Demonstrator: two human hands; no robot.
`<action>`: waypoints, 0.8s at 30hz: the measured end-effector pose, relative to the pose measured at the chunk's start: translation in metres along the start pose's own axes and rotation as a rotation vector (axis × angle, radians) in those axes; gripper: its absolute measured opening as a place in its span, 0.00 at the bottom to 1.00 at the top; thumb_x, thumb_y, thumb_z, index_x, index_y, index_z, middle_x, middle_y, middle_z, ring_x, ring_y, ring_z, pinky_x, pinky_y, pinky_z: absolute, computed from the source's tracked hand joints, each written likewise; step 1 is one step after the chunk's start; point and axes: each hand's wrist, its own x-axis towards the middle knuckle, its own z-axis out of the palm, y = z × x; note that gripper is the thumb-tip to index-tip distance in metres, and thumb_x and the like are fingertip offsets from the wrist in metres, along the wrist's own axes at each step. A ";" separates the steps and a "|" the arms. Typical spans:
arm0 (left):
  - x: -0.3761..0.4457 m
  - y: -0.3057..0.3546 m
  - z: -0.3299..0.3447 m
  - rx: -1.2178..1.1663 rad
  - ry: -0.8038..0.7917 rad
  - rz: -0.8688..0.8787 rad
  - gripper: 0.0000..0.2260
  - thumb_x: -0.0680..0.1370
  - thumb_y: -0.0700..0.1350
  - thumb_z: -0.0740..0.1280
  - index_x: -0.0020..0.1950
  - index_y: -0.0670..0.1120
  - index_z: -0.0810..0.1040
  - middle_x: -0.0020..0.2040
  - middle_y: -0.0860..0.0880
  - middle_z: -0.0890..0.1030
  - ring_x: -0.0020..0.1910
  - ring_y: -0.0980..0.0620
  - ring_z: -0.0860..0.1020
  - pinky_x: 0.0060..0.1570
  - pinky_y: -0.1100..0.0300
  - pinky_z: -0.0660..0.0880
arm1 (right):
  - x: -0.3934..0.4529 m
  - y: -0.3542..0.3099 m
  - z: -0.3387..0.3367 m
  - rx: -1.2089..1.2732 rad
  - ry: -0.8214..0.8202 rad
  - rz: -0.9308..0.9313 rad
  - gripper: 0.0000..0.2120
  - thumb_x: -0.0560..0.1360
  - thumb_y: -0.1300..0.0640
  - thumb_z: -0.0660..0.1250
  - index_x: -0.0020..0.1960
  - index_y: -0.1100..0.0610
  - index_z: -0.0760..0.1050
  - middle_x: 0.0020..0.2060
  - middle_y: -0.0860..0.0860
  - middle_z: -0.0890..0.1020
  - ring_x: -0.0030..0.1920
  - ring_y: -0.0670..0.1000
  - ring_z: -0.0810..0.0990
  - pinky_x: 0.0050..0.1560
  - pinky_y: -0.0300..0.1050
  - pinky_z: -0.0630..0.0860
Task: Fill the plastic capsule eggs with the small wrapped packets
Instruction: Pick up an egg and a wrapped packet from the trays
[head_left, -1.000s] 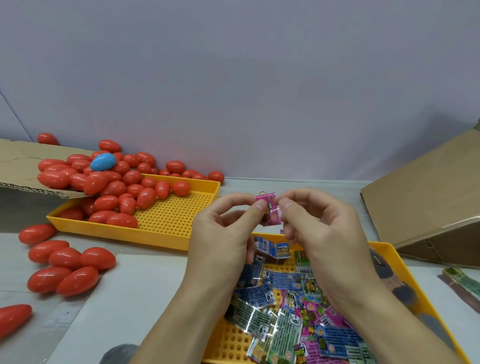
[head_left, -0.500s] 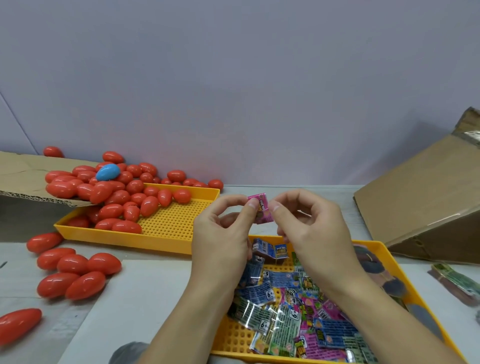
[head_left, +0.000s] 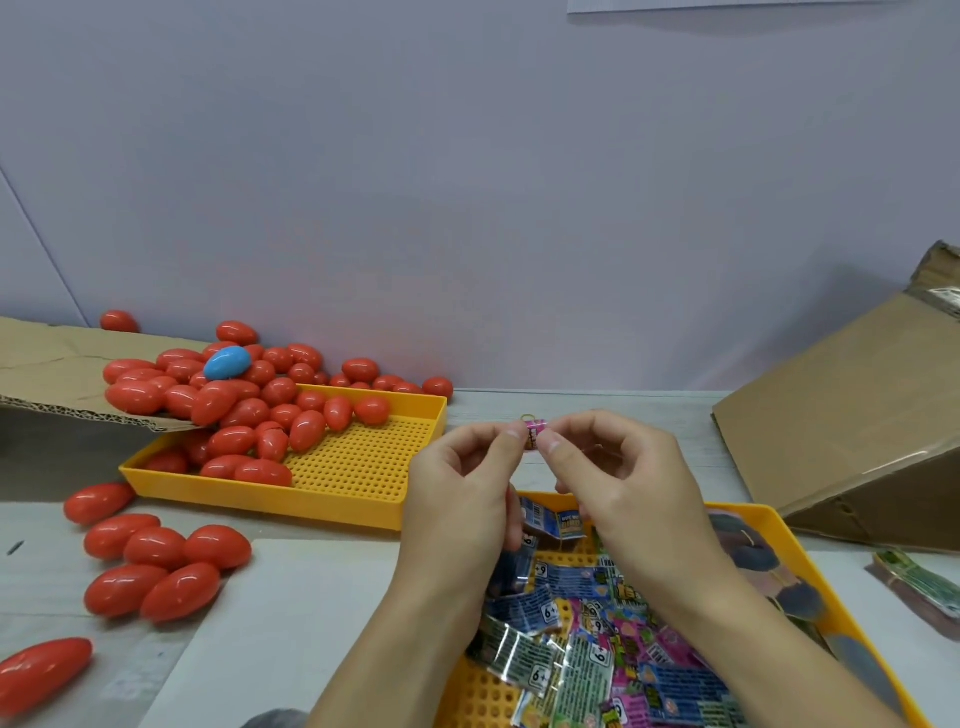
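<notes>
Both hands meet above the near tray's far edge. The left hand (head_left: 462, 483) and right hand (head_left: 618, 488) pinch one small pink packet (head_left: 533, 434) between thumbs and forefingers. Folding it tight and narrow would likely help it fit inside an egg. Below, a yellow tray (head_left: 779, 525) holds a heap of wrapped packets (head_left: 597, 634), too overlapped to count. A second yellow tray (head_left: 343, 488) holds dozens of red eggs (head_left: 249, 410) and one blue egg (head_left: 227, 362). Seven red eggs (head_left: 156, 566) lie loose on the table.

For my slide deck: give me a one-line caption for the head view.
Both hands, left and right, pinch a small pink packet above the yellow packet tray.
</notes>
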 end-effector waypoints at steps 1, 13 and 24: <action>0.000 0.000 0.000 0.005 -0.004 0.003 0.07 0.79 0.46 0.69 0.43 0.48 0.84 0.22 0.47 0.70 0.18 0.53 0.66 0.23 0.60 0.66 | 0.000 0.000 0.000 -0.008 -0.009 -0.006 0.05 0.76 0.54 0.70 0.42 0.50 0.83 0.35 0.44 0.83 0.37 0.42 0.79 0.39 0.33 0.75; -0.001 0.006 0.001 -0.026 0.005 0.072 0.07 0.78 0.45 0.69 0.41 0.48 0.85 0.40 0.47 0.85 0.19 0.53 0.67 0.25 0.59 0.68 | 0.004 0.004 -0.002 -0.011 0.063 0.060 0.09 0.79 0.56 0.67 0.40 0.51 0.81 0.28 0.41 0.77 0.30 0.40 0.73 0.34 0.34 0.70; -0.002 0.007 0.000 -0.041 0.024 -0.005 0.11 0.79 0.47 0.68 0.38 0.47 0.82 0.28 0.47 0.74 0.19 0.53 0.66 0.20 0.65 0.62 | 0.004 0.005 -0.002 0.019 0.059 0.080 0.09 0.79 0.58 0.67 0.40 0.55 0.82 0.26 0.41 0.75 0.28 0.39 0.71 0.34 0.34 0.69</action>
